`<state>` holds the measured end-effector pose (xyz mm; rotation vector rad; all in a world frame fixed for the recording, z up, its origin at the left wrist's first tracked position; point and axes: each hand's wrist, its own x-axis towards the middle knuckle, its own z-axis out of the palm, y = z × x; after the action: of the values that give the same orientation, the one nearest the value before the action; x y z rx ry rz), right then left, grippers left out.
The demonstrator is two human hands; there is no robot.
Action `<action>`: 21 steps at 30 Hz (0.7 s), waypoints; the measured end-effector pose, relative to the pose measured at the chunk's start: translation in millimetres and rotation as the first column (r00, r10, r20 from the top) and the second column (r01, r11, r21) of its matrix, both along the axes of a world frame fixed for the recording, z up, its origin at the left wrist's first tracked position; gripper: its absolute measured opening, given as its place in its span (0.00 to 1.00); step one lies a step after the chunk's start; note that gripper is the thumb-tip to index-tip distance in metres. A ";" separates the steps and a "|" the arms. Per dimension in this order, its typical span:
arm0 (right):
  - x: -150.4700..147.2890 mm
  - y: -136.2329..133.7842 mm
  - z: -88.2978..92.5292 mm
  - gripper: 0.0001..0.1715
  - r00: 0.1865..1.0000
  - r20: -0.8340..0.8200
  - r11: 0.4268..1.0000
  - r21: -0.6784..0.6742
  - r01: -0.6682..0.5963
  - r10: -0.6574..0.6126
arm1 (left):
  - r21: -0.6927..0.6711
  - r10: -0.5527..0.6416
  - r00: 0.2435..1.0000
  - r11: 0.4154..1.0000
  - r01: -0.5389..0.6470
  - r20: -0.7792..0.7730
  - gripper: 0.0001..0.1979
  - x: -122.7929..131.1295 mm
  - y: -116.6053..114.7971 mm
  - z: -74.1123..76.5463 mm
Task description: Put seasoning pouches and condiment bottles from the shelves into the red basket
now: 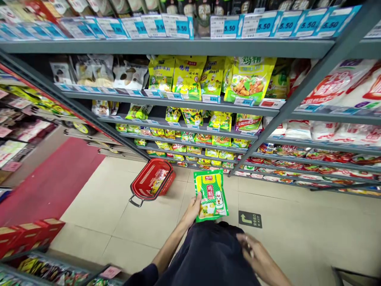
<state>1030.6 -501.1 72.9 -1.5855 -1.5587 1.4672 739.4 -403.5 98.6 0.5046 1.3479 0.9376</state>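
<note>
Green-and-yellow packet (210, 194) with a cartoon chicken on it was in my left hand (194, 208), gripped at its left edge, thumb on the front and fingers hidden behind. It was just right of the red basket (169, 183), which sat on the tiled floor (149, 242) with some packaged stuff (160, 180) inside. My right hand (253, 250) was well right of the basket, fingers loosely bent beside my dark clothes (208, 254), but pretty blurry, so honestly couldn't tell if it had hold of anything. Shelves (166, 47) with yellow bags (190, 77) stood beyond the basket.
</note>
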 end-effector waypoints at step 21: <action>-251.7 278.3 -49.2 0.31 0.900 -0.434 0.996 -0.087 0.008 -0.046 | 0.233 -0.229 0.956 0.935 0.268 -0.183 0.27 -184.1 172.6 -44.7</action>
<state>778.9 -222.8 23.7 -1.2004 -1.2240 1.7451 555.3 -230.9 53.9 0.9408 1.2681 0.8787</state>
